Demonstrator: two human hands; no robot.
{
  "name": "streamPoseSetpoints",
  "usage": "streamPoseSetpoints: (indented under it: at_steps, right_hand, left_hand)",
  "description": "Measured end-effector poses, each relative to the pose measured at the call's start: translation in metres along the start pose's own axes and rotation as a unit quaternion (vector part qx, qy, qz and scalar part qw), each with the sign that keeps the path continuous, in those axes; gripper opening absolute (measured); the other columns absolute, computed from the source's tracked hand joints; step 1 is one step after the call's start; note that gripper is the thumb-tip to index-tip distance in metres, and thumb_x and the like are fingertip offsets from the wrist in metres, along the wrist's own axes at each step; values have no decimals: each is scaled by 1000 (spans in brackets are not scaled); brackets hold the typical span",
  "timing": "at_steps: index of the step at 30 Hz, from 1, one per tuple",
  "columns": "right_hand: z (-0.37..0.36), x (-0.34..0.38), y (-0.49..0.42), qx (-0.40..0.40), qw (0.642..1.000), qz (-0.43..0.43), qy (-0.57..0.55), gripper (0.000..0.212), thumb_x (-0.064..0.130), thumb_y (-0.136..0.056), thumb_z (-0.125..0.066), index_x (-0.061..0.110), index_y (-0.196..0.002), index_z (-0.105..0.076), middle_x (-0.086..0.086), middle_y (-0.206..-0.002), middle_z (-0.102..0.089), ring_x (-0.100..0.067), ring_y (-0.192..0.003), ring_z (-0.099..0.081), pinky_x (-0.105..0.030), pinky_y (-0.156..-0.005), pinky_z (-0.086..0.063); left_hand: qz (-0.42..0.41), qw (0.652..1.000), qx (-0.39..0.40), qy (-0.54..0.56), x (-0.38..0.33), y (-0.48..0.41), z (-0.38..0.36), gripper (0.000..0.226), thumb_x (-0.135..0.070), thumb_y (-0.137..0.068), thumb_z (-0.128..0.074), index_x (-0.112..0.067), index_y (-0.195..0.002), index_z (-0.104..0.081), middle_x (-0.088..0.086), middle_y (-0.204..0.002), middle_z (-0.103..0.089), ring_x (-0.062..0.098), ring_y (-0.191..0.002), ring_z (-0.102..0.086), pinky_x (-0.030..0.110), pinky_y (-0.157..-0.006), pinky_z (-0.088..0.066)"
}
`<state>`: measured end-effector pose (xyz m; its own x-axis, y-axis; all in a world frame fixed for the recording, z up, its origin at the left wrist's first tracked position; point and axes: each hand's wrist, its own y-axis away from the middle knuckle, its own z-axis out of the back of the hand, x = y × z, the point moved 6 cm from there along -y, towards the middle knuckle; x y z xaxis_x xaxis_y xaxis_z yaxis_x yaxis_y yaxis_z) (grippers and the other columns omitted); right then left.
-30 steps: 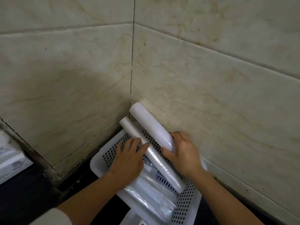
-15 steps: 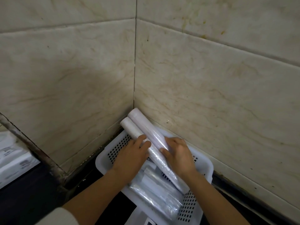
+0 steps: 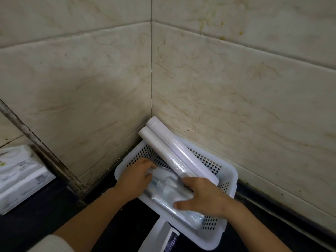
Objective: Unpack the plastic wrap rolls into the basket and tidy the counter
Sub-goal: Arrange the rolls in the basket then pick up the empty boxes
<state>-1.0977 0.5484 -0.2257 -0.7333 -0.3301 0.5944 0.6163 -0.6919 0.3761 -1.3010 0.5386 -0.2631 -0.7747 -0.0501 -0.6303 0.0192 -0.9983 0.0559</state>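
Observation:
A white perforated basket (image 3: 229,176) sits on the dark counter in the corner of the tiled walls. Two white plastic wrap rolls (image 3: 171,148) lie side by side across it, their far ends sticking out over the rim toward the corner. Under them are clear plastic-wrapped packets (image 3: 169,190). My left hand (image 3: 135,178) is inside the basket at its left side, fingers on the packets. My right hand (image 3: 203,196) rests flat over the packets below the near ends of the rolls, fingers spread, gripping nothing that I can see.
A white printed box (image 3: 20,177) stands at the left on the counter. A white carton or sheet (image 3: 160,239) lies just in front of the basket. Tiled walls (image 3: 236,99) close in behind and to the right.
Both hands have let go of the rolls and dropped down onto the packets. The two rolls now rest together on the basket, lower than before.

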Motion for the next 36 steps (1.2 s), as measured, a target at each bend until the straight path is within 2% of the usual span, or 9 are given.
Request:
streamPoseSetpoints:
  at_steps: [3,8,10,14,19,25,30,33,36]
  right_hand:
    - [-19,-7,0,42,996,-44,66,95,57,-67,-75,18,-144,-33,2,-138,-49,-17,-121,-51,-29,-97,-45]
    - [-47,-11,-10,-1,975,-84,206,89,40,-80,-70,5,-147,-24,-14,-136,-48,-30,-120,-50,-35,-100,-44]
    - [-54,-12,-15,-12,967,-93,235,78,34,-83,-69,1,-142,-32,-17,-136,-46,-31,-121,-50,-37,-101,-43]
    - [-57,-17,-17,-13,976,-103,194,39,27,-87,-62,4,-119,-56,-17,-119,-65,-29,-105,-64,-34,-88,-51]
    - [-38,-24,-6,-10,997,-73,22,22,24,-92,-56,19,-113,-60,-3,-92,-69,-11,-73,-67,-23,-63,-55]
    - [15,-30,6,-131,986,-52,-94,18,18,-92,-55,34,-99,-54,7,-75,-65,5,-57,-62,-15,-48,-48]
    - [30,-25,7,-189,972,-71,-118,18,15,-90,-53,32,-83,-56,-8,-76,-70,-13,-56,-65,-27,-54,-54]
    - [28,-17,2,-189,976,-64,-86,10,16,-89,-52,25,-90,-58,-4,-76,-67,-7,-56,-59,-23,-53,-48]
    - [25,-12,-2,-185,978,-64,-68,11,18,-90,-51,16,-99,-57,-5,-80,-67,-14,-64,-61,-27,-57,-49]
  left_hand:
    - [41,995,85,-37,3,-6,-10,42,-10,-94,-50,-22,-135,-49,7,-137,-45,21,-113,-53,38,-98,-47]
    - [57,974,179,-125,1,-18,-24,69,-3,-89,-47,-37,-146,-29,8,-148,-29,30,-126,-41,39,-102,-41]
    - [57,964,203,-161,-1,-20,-30,74,-7,-90,-48,-39,-149,-19,10,-154,-20,35,-133,-32,45,-108,-36]
    - [74,939,248,-226,-1,-24,-40,77,-12,-91,-50,-42,-150,-9,15,-156,-9,41,-141,-11,54,-113,-28]
    - [94,936,270,-207,-1,-28,-42,74,-4,-91,-49,-42,-148,-21,18,-157,3,42,-144,5,56,-116,-20]
    - [92,936,301,-158,-7,-18,-44,56,-4,-88,-52,-38,-132,-46,13,-148,-16,36,-133,-23,48,-112,-30]
    - [50,929,351,-105,-35,-6,-64,57,-3,-84,-58,-32,-133,-52,12,-129,-33,32,-114,-45,38,-101,-44]
    - [41,930,359,-60,-48,0,-75,48,-4,-83,-55,-22,-127,-55,10,-115,-35,33,-119,-40,31,-91,-44]
    - [74,936,343,12,-44,-1,-62,51,-12,-88,-56,-16,-138,-46,8,-123,-43,27,-122,-45,27,-94,-43]
